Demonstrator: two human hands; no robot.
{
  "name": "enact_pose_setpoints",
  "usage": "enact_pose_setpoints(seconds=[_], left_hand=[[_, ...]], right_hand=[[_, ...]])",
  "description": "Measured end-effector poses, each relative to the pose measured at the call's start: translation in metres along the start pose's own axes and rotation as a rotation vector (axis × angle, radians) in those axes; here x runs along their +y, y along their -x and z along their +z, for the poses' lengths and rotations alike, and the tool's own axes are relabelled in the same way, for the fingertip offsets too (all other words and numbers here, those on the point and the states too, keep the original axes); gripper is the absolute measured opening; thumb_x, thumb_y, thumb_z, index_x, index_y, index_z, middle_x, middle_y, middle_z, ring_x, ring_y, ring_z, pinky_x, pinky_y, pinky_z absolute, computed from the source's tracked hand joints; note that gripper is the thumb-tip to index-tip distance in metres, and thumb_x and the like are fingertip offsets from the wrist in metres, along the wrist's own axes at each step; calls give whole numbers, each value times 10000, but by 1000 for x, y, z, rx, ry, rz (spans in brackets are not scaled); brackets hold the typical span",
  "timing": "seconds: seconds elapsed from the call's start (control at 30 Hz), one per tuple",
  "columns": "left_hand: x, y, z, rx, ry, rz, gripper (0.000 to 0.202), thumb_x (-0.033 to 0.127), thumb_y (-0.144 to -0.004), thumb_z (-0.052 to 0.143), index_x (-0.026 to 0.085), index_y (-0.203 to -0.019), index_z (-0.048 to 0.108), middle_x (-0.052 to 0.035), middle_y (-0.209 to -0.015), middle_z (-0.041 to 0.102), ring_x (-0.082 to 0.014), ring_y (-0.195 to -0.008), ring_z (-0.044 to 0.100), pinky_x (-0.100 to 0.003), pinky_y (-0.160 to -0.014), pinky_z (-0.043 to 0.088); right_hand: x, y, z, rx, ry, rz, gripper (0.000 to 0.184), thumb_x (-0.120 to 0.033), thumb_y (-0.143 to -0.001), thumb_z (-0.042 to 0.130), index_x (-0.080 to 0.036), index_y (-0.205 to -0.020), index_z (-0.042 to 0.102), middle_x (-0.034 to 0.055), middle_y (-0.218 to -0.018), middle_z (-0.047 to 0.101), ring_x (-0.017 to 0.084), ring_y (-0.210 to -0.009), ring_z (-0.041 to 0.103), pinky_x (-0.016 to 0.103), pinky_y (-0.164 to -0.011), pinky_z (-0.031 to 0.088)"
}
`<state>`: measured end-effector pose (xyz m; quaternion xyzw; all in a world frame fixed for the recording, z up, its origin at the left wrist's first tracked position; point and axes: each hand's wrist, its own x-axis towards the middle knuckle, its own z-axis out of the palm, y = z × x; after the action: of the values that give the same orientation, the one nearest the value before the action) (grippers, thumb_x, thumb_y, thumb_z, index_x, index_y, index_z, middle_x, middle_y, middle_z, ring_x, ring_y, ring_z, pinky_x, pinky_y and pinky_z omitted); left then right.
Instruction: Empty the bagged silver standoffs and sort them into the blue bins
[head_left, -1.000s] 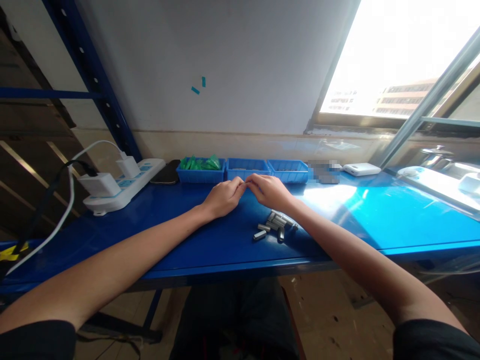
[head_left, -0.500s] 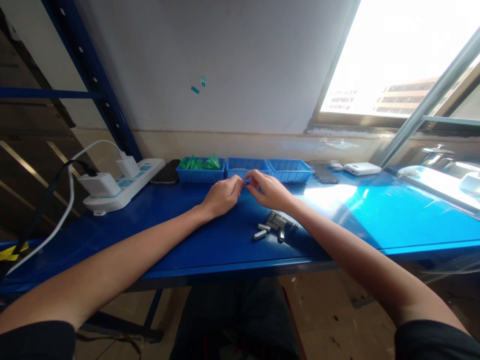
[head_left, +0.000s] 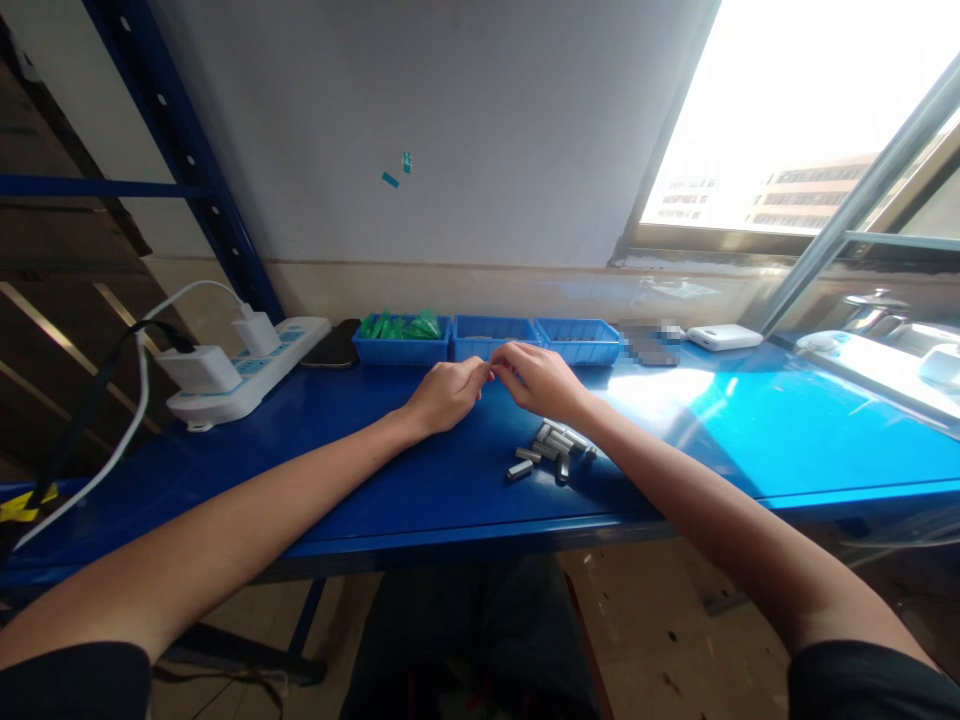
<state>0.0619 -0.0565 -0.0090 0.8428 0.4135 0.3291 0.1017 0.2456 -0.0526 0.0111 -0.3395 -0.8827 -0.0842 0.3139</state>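
Note:
My left hand (head_left: 450, 392) is closed, thumb and fingers pressed together, just above the blue table. My right hand (head_left: 538, 378) meets it fingertip to fingertip, its thumb and fingers pinched. Whatever the two hands grip between them is hidden or too small to make out. Below my right hand lies a loose pile of small silvery metal cylinders (head_left: 553, 443), with a few lying apart towards the table's front edge. Behind the hands stand a middle blue bin (head_left: 495, 326), and a right blue bin (head_left: 577, 345); their contents hardly show.
A left blue bin (head_left: 401, 352) holds green plastic pieces. Left of it lie a dark phone (head_left: 334, 345) and a white power strip (head_left: 255, 385) with plugged-in chargers and cables. A white box-like device (head_left: 724, 338) sits at the back right. A wall rises behind the blue table (head_left: 360, 490).
My right hand's fingers have closed in against my left hand's fingertips. The small dark item that showed between them is now covered. The metal pile stays as it was.

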Motion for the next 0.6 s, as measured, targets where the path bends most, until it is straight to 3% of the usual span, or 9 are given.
enact_pose_setpoints(seconds=[0.1,0.17,0.23,0.3,0.4,0.53,0.6], left_hand=[[1,0,1,-30,-6,29,412,408,-976,268,189,-949,616,-11,-694,655,-149,-657,627,-236,-617,421],[1,0,2,-49,-15,42,403,407,-973,282,189,-983,620,-15,-710,667,-153,-679,638,-240,-640,434],[2,0,2,-61,-30,45,405,412,-971,287,190,-995,624,-21,-730,681,-162,-706,649,-249,-666,446],[2,0,2,-69,-45,41,410,419,-970,286,195,-999,628,-25,-747,691,-169,-736,658,-256,-686,455],[3,0,1,-83,-61,43,424,423,-971,277,199,-1007,635,-28,-765,700,-174,-776,664,-261,-715,460],[4,0,0,-96,-78,55,433,416,-973,271,201,-997,646,-36,-803,709,-185,-818,666,-273,-747,457],[3,0,1,-99,-87,57,434,414,-973,272,201,-993,651,-40,-817,712,-188,-832,665,-276,-756,455]], right_hand=[[19,-2,-15,132,93,141,205,-305,-922,431,-190,-909,600,60,-873,672,179,-806,605,256,-698,403],[42,1,-27,248,194,336,258,-358,-923,419,-186,-913,611,72,-848,669,193,-788,602,271,-689,403],[68,8,-39,246,279,537,290,-401,-907,435,-182,-958,618,86,-876,668,208,-801,602,287,-688,406],[90,18,-49,78,288,665,289,-421,-864,498,-180,-952,631,79,-833,664,207,-765,598,294,-669,412],[101,28,-58,-251,122,635,267,-383,-807,580,-178,-965,646,57,-814,654,169,-704,585,268,-619,426],[81,28,-57,-607,-219,460,324,-283,-779,601,-225,-1096,638,13,-825,650,133,-687,579,231,-590,435],[69,24,-51,-722,-289,392,335,-243,-767,603,-245,-1098,652,-9,-772,643,126,-669,566,229,-595,428]])
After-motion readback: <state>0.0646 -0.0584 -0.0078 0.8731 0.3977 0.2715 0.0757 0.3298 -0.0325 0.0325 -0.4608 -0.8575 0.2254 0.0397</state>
